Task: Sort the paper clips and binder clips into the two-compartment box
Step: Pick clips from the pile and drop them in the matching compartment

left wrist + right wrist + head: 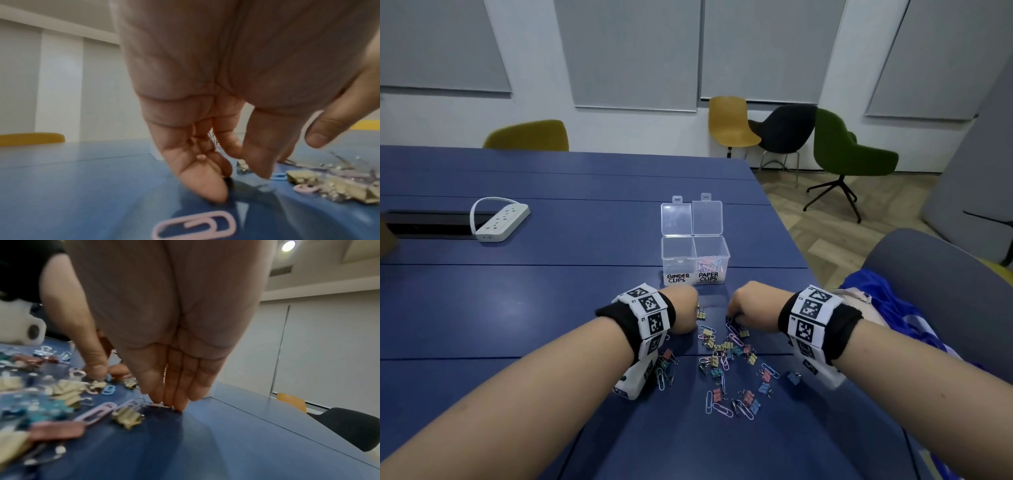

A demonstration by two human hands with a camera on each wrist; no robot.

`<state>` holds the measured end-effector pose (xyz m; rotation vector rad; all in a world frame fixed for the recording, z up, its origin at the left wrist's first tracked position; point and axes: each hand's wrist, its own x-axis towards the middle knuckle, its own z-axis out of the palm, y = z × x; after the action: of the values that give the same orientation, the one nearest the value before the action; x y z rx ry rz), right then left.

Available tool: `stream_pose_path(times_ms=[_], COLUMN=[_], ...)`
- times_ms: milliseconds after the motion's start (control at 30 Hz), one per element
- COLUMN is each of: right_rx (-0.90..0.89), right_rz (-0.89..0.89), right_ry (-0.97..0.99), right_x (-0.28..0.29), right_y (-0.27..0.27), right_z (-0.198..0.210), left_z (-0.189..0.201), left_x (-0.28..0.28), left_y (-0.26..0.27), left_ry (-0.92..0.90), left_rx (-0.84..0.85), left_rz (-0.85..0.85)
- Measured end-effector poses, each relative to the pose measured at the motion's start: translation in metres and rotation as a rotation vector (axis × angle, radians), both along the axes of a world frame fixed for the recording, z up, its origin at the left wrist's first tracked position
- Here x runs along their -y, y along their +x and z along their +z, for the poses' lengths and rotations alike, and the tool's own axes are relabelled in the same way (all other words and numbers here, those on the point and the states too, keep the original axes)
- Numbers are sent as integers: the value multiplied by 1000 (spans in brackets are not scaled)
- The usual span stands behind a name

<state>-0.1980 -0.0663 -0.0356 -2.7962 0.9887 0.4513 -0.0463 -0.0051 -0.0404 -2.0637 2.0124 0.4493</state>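
A clear two-compartment box stands open on the blue table, labelled BINDER CLIPS on the left and PAPER CLIPS on the right. Pastel paper clips lie in the right compartment. A mixed pile of clips is spread in front of the box. My left hand points straight down at the pile's far left edge; its fingertips touch the table, thumb apart, holding nothing. My right hand reaches down at the far right edge, its straight fingertips pressing on a thin clip on the table.
A white power strip lies at the far left beside a dark cable slot. The table's right edge runs close to my right arm, with a grey chair and blue cloth beyond. A yellow chair stands behind the table.
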Motion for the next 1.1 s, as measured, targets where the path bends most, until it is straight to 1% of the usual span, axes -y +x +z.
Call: stream_pose_path(times_ms=[67,133,200,267,333,433,533,667,767,833,933,1100], right_rx=[-14,-37,-39,-25,-31,-54,-42,-28,0,86,331,709], right_rz=[6,4,0,0,-2,-3,-27,-104,-135,-169,-303,-623], right_ry=[-5,-23,-55,-68,-86,-138,-145,-100,-63,-20,92,525], right_x=[-8,-16,-22,-28,-33,-37,-39,-40,-40,-38,-30,-24], right_y=[-4,-5,-2,1,4,8,8,7,6,2,-8,-31], right_z=[-1,-4,-7,-7,-8,-7,-7,-7,-7,-4,4,5], left_z=[3,6,8,7,6,7,7,5,2,1,1,-4], left_x=[-1,-2,0,0,0,-3,-6,-4,-3,-4,-7,-9], left_y=[-3,-8,-13,-17,-19,-22,-25,-24,-20,-19,-20,-22], left_ry=[-101,-170,-139,-104,-98,-61,-47,-25,-29,-42,-53,-31], left_rx=[-145,-223,-186,-103,-55,-33,-10,8,7,9,10,57], left_rz=[-16,-36,-68,-103,-137,-133,-133,-155,-131,-102,-79,-90])
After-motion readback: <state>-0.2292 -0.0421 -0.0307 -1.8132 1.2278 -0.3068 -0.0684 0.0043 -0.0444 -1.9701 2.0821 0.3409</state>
